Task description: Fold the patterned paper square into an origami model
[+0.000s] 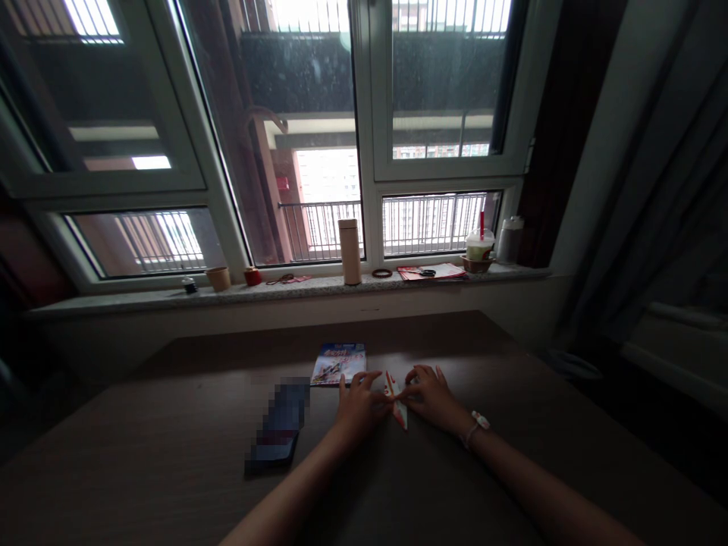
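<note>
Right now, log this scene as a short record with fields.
Left hand: pressing on folded paper
Right hand: pinching the same paper; bracelet on the wrist
Surface: dark wooden table
Beside hands: booklet, dark blurred flat item
Windowsill: tall flask, lidded drink with red straw, small cup
</note>
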`<act>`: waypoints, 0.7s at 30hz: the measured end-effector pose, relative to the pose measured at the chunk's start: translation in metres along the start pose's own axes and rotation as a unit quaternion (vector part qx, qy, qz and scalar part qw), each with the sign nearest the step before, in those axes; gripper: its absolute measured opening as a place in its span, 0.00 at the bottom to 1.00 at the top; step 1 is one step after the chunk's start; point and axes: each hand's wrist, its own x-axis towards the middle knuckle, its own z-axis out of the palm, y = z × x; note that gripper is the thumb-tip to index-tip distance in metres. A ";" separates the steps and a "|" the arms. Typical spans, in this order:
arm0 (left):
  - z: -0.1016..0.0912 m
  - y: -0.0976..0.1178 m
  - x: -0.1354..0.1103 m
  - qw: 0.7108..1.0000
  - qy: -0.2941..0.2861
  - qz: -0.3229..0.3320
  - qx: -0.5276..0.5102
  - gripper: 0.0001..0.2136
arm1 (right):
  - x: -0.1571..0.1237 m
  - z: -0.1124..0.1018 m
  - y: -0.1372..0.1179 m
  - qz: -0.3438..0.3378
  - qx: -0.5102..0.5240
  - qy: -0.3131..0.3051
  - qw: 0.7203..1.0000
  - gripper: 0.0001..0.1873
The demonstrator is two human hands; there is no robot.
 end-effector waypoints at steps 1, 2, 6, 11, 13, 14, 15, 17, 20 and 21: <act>0.000 0.000 0.000 1.000 0.001 -0.002 -0.004 0.07 | -0.001 0.001 0.001 0.007 0.009 0.004 1.000 0.08; 0.000 0.000 0.000 1.000 0.002 -0.003 -0.009 0.07 | -0.001 0.002 0.002 0.010 0.020 0.013 1.000 0.08; 0.000 0.000 -0.002 1.000 0.025 0.000 -0.019 0.05 | -0.004 0.005 0.004 0.013 0.035 0.048 0.998 0.07; -0.002 0.003 -0.003 0.999 0.026 -0.030 -0.027 0.02 | -0.003 0.001 0.002 0.038 0.049 0.039 0.997 0.06; -0.004 0.004 -0.002 0.998 0.015 -0.048 -0.034 0.03 | -0.002 0.000 0.002 0.041 0.052 0.034 0.997 0.06; -0.004 0.004 -0.002 0.998 0.012 -0.053 -0.036 0.03 | -0.001 0.001 0.003 0.042 0.053 0.035 0.997 0.07; -0.004 0.004 -0.002 0.998 0.011 -0.055 -0.038 0.03 | -0.001 0.002 0.004 0.043 0.054 0.035 0.997 0.07; -0.004 0.005 -0.002 0.997 0.012 -0.059 -0.043 0.03 | -0.001 0.004 0.005 0.045 0.057 0.041 0.997 0.07; -0.002 0.004 -0.002 0.997 0.016 -0.062 -0.053 0.03 | -0.002 0.006 0.008 0.034 0.050 0.053 0.997 0.07; -0.002 0.003 -0.002 0.996 0.019 -0.061 -0.055 0.03 | -0.002 0.006 0.009 0.029 0.045 0.057 0.997 0.07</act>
